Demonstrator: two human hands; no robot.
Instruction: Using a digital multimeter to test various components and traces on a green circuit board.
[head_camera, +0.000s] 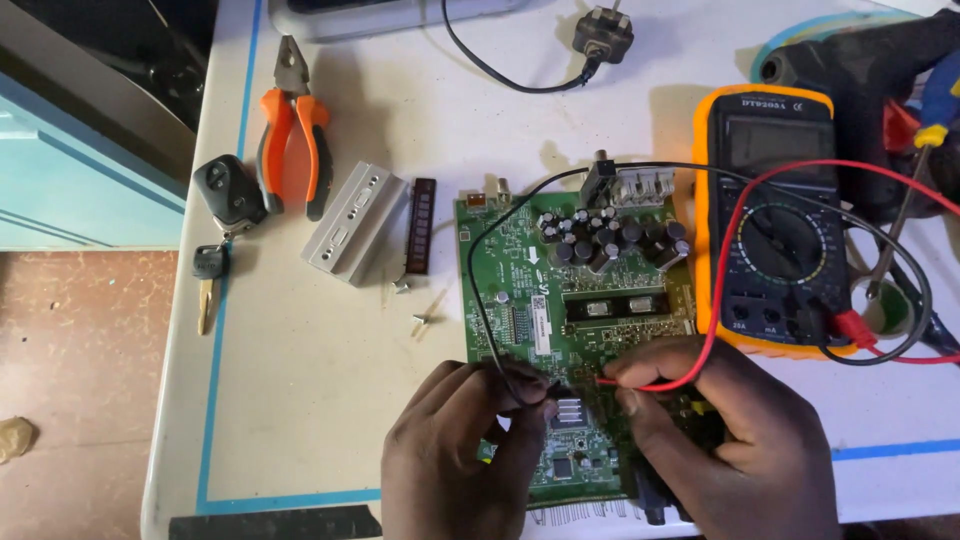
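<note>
Probing is under way, as I judge it: both leads run from the orange multimeter (775, 215) to the green circuit board (575, 330) lying flat on the white table (300, 380), both tips sit near the small finned chip (568, 411), and I cannot read the meter's screen, so no result is logged. My left hand (465, 450) has its grip closed, fingertips pinched on the black probe (535, 385) with the tip down on the board. My right hand (720, 430) likewise pinches the red probe (640, 380), fingers closed tight around it, just beside the left.
</note>
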